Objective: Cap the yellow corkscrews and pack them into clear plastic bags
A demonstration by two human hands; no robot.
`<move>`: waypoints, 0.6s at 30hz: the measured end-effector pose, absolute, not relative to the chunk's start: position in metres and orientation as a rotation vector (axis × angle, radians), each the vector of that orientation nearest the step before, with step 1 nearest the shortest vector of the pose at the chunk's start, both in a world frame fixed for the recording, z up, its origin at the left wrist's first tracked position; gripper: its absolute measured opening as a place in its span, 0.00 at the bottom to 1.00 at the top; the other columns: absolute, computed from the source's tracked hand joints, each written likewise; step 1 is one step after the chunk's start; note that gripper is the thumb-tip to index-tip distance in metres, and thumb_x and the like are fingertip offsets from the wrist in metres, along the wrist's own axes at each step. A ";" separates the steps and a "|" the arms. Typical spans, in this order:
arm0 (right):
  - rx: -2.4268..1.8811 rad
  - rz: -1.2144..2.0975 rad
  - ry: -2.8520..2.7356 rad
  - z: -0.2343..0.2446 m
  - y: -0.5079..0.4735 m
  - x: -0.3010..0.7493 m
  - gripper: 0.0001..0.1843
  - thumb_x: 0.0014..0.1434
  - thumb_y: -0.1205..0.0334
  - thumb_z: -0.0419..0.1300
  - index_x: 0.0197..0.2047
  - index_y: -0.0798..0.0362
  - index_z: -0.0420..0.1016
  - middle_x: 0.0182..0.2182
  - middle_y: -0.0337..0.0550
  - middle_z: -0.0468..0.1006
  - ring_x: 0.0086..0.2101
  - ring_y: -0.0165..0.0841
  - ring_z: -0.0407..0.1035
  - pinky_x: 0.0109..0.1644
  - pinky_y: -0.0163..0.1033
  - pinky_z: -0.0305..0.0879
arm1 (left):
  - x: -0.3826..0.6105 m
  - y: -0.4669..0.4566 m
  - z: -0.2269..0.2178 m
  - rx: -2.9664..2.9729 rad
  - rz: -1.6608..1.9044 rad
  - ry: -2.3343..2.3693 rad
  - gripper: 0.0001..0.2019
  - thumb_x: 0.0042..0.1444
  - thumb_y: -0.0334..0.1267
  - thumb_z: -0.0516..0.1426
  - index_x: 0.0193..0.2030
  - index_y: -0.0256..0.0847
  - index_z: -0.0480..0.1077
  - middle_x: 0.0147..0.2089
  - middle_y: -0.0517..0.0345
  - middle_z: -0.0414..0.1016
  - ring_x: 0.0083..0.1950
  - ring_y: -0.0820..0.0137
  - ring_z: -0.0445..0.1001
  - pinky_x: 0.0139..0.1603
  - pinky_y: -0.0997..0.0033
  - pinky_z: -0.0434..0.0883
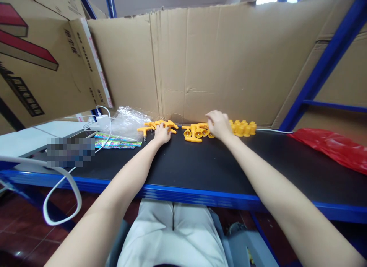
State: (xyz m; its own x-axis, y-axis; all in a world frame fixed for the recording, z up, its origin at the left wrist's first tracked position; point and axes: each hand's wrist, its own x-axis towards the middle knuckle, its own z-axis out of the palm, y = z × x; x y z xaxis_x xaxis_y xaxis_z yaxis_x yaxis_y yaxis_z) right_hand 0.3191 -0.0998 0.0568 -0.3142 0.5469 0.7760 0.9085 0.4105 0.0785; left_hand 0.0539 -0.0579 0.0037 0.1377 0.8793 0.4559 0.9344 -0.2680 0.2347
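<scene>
Both my arms reach across a black table top (200, 163) to its far edge by a cardboard wall. My left hand (162, 134) rests on a small pile of yellow T-shaped plastic parts (160, 125), fingers curled over them. My right hand (219, 124) lies palm down, fingers bent, on a second group of yellow parts with round ends (195, 133). Just right of that hand stands a tight cluster of yellow caps (243, 127). What the fingers of either hand enclose is hidden.
A clear plastic bag (129, 121) and colourful printed packets (117, 141) lie left of the parts. White cables (61, 175) and a charger (100, 121) sit at the left. A red plastic bag (332, 148) lies at the right. Blue shelf posts (323, 64) frame the bench.
</scene>
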 end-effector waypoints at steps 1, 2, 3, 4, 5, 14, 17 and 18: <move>-1.199 -0.676 -2.119 0.053 -0.102 0.308 0.17 0.56 0.70 0.46 0.46 0.57 0.70 0.44 0.53 0.72 0.44 0.40 0.62 0.45 0.43 0.53 | 0.055 -0.059 0.005 -2.279 -0.781 -1.857 0.16 0.55 0.40 0.51 0.49 0.40 0.70 0.56 0.43 0.59 0.57 0.50 0.57 0.56 0.51 0.55; -1.174 -0.661 -2.253 0.049 -0.103 0.300 0.16 0.56 0.71 0.47 0.44 0.57 0.71 0.44 0.52 0.72 0.43 0.39 0.63 0.45 0.43 0.53 | 0.056 -0.060 0.006 -2.270 -0.781 -1.880 0.17 0.55 0.40 0.51 0.50 0.41 0.70 0.57 0.43 0.59 0.57 0.50 0.57 0.56 0.51 0.55; -1.157 -0.640 -2.372 0.045 -0.105 0.292 0.16 0.56 0.72 0.47 0.43 0.56 0.72 0.44 0.51 0.72 0.43 0.38 0.63 0.44 0.42 0.53 | 0.057 -0.062 0.007 -2.258 -0.787 -1.899 0.17 0.55 0.40 0.51 0.50 0.41 0.70 0.58 0.43 0.58 0.58 0.50 0.57 0.56 0.50 0.55; -1.146 -0.615 -2.471 0.042 -0.106 0.287 0.16 0.56 0.72 0.47 0.42 0.55 0.73 0.44 0.50 0.73 0.44 0.38 0.63 0.44 0.42 0.53 | 0.057 -0.063 0.009 -2.246 -0.799 -1.911 0.17 0.55 0.40 0.51 0.50 0.41 0.69 0.59 0.43 0.57 0.58 0.50 0.57 0.56 0.50 0.55; -1.143 -0.589 -2.547 0.038 -0.107 0.283 0.17 0.56 0.73 0.47 0.42 0.53 0.73 0.46 0.49 0.72 0.45 0.37 0.63 0.44 0.42 0.53 | 0.058 -0.065 0.011 -2.236 -0.814 -1.909 0.17 0.55 0.39 0.51 0.51 0.40 0.69 0.60 0.43 0.56 0.59 0.50 0.56 0.56 0.50 0.55; -1.279 -0.720 -2.706 0.033 -0.110 0.279 0.16 0.59 0.73 0.48 0.44 0.53 0.73 0.50 0.49 0.69 0.50 0.41 0.59 0.46 0.46 0.52 | 0.078 -0.087 0.026 -2.432 -0.954 -1.452 0.13 0.54 0.35 0.51 0.44 0.39 0.72 0.53 0.50 0.66 0.55 0.60 0.61 0.56 0.58 0.59; -1.247 -0.784 -2.750 0.034 -0.109 0.278 0.14 0.61 0.71 0.47 0.43 0.55 0.73 0.46 0.51 0.71 0.50 0.41 0.60 0.50 0.50 0.50 | 0.090 -0.097 0.029 -2.546 -0.960 -1.224 0.12 0.55 0.34 0.50 0.39 0.39 0.74 0.48 0.51 0.70 0.50 0.63 0.65 0.53 0.61 0.63; -1.249 -0.783 -2.760 0.034 -0.109 0.278 0.14 0.62 0.71 0.47 0.43 0.55 0.73 0.46 0.50 0.72 0.50 0.41 0.60 0.52 0.51 0.49 | 0.093 -0.100 0.029 -2.581 -0.955 -1.149 0.11 0.55 0.33 0.50 0.38 0.39 0.74 0.46 0.52 0.71 0.49 0.64 0.66 0.52 0.62 0.64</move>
State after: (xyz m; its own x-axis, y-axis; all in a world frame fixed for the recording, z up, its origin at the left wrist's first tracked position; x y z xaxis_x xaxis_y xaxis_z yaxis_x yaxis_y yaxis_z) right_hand 0.2784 -0.1088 0.0343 -0.6812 0.7010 0.2111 0.7073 0.5560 0.4366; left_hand 0.0932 -0.1000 0.0292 0.5013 0.6117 0.6120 0.7134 -0.6924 0.1077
